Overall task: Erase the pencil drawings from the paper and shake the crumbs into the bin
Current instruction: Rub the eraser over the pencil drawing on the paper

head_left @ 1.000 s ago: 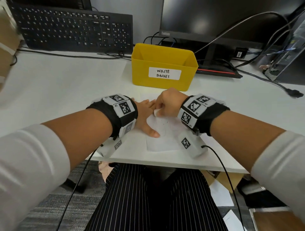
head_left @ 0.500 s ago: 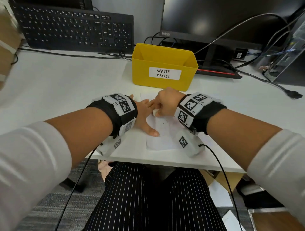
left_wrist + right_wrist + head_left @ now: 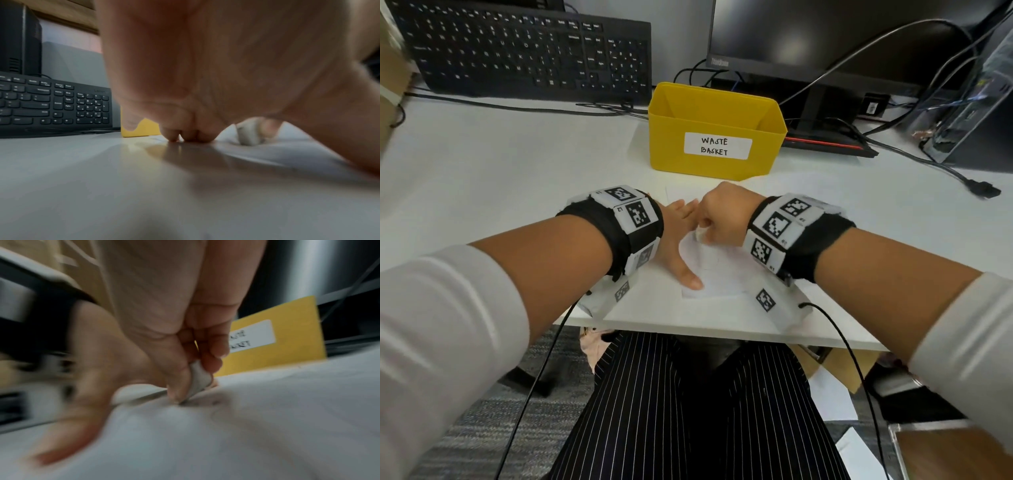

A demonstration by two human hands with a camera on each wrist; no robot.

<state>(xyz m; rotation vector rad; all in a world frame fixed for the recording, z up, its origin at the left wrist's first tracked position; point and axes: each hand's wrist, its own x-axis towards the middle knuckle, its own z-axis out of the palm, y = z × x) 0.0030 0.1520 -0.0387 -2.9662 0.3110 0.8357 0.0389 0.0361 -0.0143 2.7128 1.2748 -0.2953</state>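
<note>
1. I see my right hand curled into a loose fist over the far left part of the paper, its fingers clamped with the thumb on a small white eraser.
2. In the right wrist view the eraser's lower edge touches the paper at a smudged grey pencil mark; that view is blurred, so I cannot make out the drawing itself.
3. My left hand lies flat on the paper's left edge, fingers straight and close together, the thumb spread toward me and pressing down near the sheet's near left corner.
4. From the left wrist view the left fingertips rest on the white surface, and the eraser shows just to their right, standing on the paper.
5. The paper lies flat near the front edge of the surface, directly in front of me.
6. The yellow bin, labelled "WASTE BASKET", stands upright just behind the paper, apart from both hands.
7. A black keyboard sits at the far left, and a monitor with cables stands behind the bin to the right.
</note>
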